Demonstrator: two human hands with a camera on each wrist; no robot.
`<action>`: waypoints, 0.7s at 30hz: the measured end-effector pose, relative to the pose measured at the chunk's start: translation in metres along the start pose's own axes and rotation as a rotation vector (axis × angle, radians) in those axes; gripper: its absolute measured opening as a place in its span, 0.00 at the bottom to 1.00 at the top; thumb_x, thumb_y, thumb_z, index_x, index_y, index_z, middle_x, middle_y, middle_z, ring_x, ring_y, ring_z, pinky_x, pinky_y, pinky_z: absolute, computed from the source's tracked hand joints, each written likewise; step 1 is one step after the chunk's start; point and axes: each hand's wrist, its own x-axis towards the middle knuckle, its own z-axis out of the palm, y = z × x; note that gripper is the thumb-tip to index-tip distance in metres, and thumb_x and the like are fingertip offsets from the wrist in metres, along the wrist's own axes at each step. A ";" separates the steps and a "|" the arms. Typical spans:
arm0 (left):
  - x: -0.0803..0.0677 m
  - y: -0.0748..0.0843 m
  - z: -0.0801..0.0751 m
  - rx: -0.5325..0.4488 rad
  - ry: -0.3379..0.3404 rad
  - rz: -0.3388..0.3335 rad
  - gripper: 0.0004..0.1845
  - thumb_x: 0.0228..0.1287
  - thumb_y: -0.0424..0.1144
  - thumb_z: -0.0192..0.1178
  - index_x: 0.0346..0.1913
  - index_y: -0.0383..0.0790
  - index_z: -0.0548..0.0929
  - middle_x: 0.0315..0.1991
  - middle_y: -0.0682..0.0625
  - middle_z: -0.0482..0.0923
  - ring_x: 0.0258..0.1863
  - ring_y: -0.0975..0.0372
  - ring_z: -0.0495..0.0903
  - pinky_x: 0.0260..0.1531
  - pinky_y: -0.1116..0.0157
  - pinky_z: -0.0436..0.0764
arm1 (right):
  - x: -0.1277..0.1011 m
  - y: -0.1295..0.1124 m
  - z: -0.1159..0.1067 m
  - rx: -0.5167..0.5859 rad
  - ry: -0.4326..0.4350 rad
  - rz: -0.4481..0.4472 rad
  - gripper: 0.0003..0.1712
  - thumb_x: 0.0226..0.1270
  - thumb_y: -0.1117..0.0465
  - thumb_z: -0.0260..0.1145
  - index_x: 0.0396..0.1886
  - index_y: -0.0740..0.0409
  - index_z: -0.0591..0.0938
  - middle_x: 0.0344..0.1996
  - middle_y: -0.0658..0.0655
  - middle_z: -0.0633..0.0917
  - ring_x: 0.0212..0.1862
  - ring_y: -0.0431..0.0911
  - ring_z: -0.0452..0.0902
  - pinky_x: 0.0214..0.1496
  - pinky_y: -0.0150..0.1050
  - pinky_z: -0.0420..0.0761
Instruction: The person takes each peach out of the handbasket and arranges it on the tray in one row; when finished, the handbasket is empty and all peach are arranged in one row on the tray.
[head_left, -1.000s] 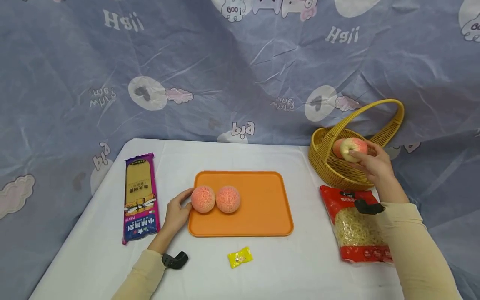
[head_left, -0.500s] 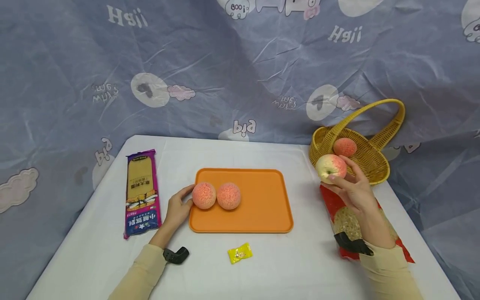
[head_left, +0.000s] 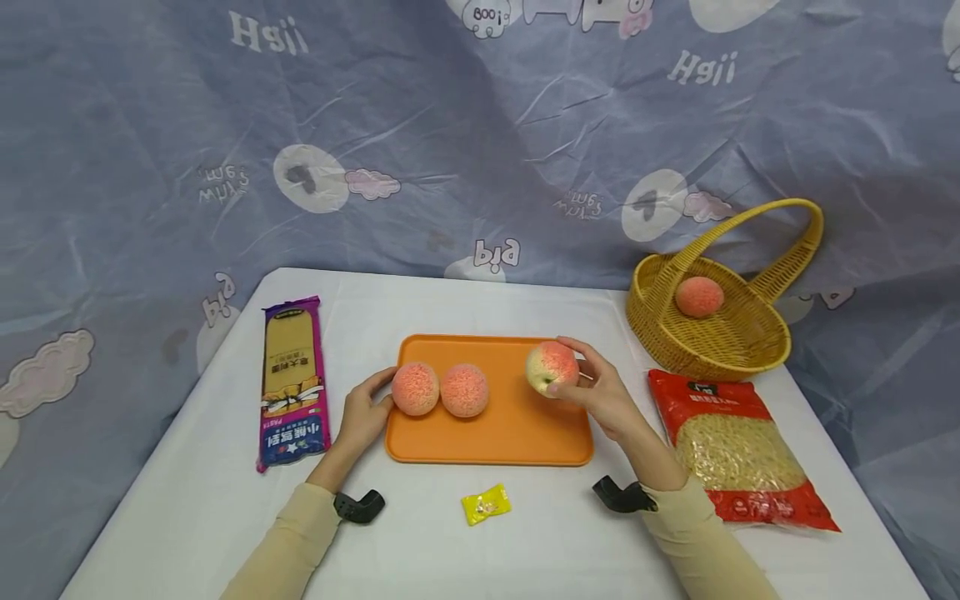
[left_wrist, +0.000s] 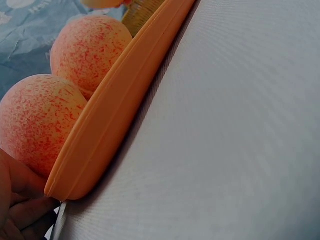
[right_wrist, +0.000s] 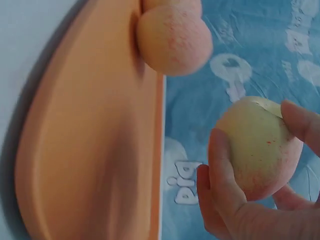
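An orange tray (head_left: pixel 517 429) lies on the white table with two fuzzy-looking pink peaches side by side in its left part, a left peach (head_left: pixel 416 389) and a right peach (head_left: pixel 465 391). My left hand (head_left: pixel 365 414) holds the tray's left edge with bent fingers, close against the left peach; the tips are partly hidden. Over the tray's right part, my right hand (head_left: pixel 603 396) grips a yellow-and-red peach (head_left: pixel 549 367) between thumb and fingers. In the right wrist view, that held peach (right_wrist: pixel 257 150) appears raised off the tray.
A yellow wicker basket (head_left: pixel 660 329) at the back right holds one peach (head_left: pixel 700 297). In front of it lies a red bag of pale dry pieces (head_left: pixel 738 450). A pasta packet (head_left: pixel 292 379) lies at left, and a small yellow sachet (head_left: pixel 486 504) before the tray.
My right hand has carried the yellow-and-red peach left from the basket to above the tray's right part, uncovering the red bag. My left hand has stayed at the tray's left edge.
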 end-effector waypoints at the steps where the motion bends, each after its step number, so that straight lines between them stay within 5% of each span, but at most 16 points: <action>1: 0.000 0.000 0.000 -0.002 -0.002 0.001 0.25 0.64 0.27 0.54 0.65 0.35 0.75 0.64 0.40 0.75 0.70 0.50 0.67 0.73 0.51 0.62 | 0.002 0.002 0.004 -0.045 -0.012 0.000 0.45 0.54 0.70 0.72 0.72 0.54 0.64 0.56 0.62 0.74 0.48 0.46 0.76 0.46 0.32 0.83; 8: 0.000 0.001 0.001 0.002 0.001 0.012 0.25 0.64 0.27 0.54 0.65 0.35 0.75 0.64 0.40 0.75 0.70 0.50 0.67 0.73 0.50 0.62 | 0.011 0.018 0.027 -0.138 -0.092 -0.022 0.46 0.51 0.69 0.75 0.71 0.54 0.67 0.61 0.64 0.74 0.54 0.53 0.72 0.55 0.36 0.77; 15: 0.000 0.001 0.001 0.012 -0.006 0.002 0.25 0.64 0.27 0.54 0.65 0.36 0.75 0.65 0.40 0.75 0.70 0.49 0.67 0.73 0.50 0.62 | 0.017 0.032 0.041 -0.258 -0.124 -0.001 0.46 0.50 0.65 0.77 0.71 0.53 0.68 0.66 0.58 0.73 0.64 0.55 0.68 0.71 0.51 0.67; 21: 0.000 0.000 0.000 0.016 0.000 -0.002 0.25 0.64 0.27 0.54 0.65 0.35 0.75 0.64 0.40 0.75 0.70 0.49 0.67 0.73 0.50 0.62 | 0.018 0.032 0.044 -0.233 -0.149 0.023 0.48 0.50 0.64 0.77 0.73 0.51 0.67 0.69 0.57 0.70 0.68 0.56 0.64 0.75 0.57 0.60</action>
